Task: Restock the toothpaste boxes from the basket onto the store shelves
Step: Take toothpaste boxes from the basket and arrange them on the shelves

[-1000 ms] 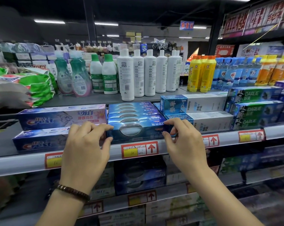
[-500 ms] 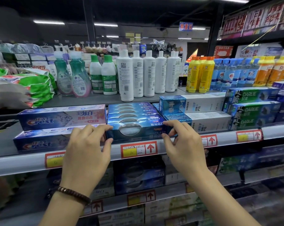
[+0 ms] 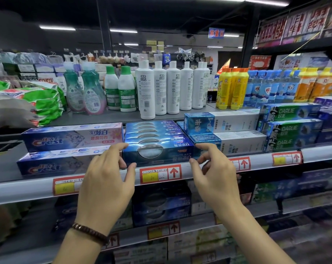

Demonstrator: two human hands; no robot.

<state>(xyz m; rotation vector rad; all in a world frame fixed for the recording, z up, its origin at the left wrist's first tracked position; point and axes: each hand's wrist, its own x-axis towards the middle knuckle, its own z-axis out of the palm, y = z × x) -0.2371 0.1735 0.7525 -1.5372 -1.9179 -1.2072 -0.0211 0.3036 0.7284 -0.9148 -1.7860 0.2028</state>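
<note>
Blue box point(image 3: 157, 152) lies at the shelf point(image 3: 28, 189) front, 12 o'clock of both hands. Left hand point(image 3: 106, 180) and right hand point(image 3: 216, 178) curl at its ends; grip clamped or merely touching, I cannot tell. The card is glossy, slick and square-edged, so a skewed push could slip and shove the Crest box point(image 3: 56, 164) at 9 o'clock.

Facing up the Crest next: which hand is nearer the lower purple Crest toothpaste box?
Left. The left hand overlaps the right end of the lower purple Crest toothpaste box; the right hand is at the far end of the shiny blue windowed toothpaste box beside it.
</note>
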